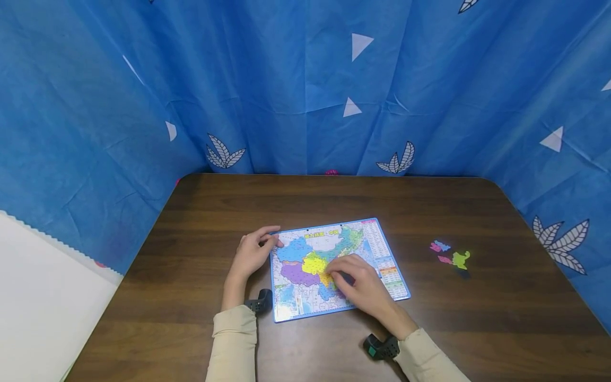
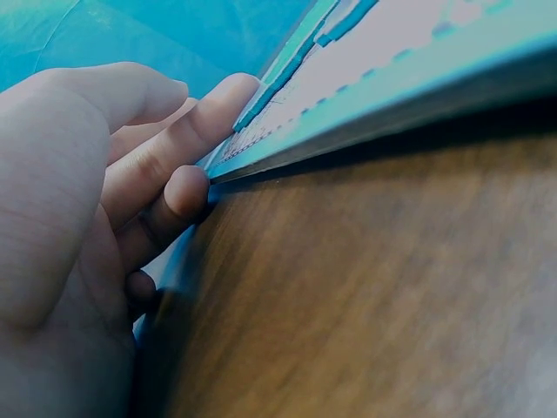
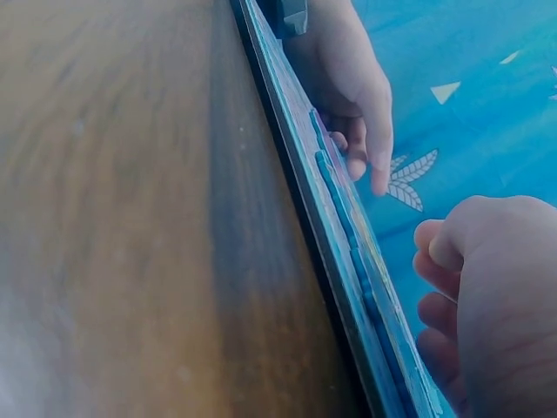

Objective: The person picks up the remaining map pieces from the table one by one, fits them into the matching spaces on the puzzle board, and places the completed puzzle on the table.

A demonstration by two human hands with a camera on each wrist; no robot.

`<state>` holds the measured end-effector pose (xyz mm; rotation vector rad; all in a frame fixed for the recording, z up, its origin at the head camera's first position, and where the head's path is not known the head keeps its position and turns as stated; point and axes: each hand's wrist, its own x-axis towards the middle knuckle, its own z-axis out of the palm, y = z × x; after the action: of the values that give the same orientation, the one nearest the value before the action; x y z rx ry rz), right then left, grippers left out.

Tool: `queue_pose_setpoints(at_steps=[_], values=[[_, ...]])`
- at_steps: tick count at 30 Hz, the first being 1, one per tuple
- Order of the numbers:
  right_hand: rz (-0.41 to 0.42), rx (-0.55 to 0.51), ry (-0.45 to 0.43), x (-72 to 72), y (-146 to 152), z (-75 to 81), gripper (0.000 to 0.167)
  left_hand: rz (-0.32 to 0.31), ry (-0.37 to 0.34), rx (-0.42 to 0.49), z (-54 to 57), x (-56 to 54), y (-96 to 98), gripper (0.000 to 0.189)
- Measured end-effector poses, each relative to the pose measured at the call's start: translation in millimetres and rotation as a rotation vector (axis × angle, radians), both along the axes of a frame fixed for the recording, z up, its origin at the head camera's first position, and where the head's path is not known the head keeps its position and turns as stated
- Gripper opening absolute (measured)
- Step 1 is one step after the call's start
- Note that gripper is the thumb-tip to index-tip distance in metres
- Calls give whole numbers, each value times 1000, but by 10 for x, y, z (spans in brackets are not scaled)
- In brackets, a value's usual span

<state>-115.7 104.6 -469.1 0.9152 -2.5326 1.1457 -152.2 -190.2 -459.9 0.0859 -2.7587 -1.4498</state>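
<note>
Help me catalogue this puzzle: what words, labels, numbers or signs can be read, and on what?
"磁力拼图 · 中国": yellow title atop the map board.
Too small to read: the printed side column and the map's labels.
Loose pieces: no text can be made out.

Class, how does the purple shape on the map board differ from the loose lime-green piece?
Place: the purple shape lies on the map board, while the lime-green piece lies on the table. Size: the purple shape looks larger than the lime-green piece. Both have irregular outlines.
</note>
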Motion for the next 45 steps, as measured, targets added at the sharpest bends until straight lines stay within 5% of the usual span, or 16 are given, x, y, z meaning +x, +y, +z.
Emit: queue_pose_setpoints(at_steps=[21,45], values=[[-34,-15,89,-29,147,-24,19,1,8,-7,3,0,7,36],[-37,3,37,-16,155,-4,17,-2,0,-14,17,-5,1,36]])
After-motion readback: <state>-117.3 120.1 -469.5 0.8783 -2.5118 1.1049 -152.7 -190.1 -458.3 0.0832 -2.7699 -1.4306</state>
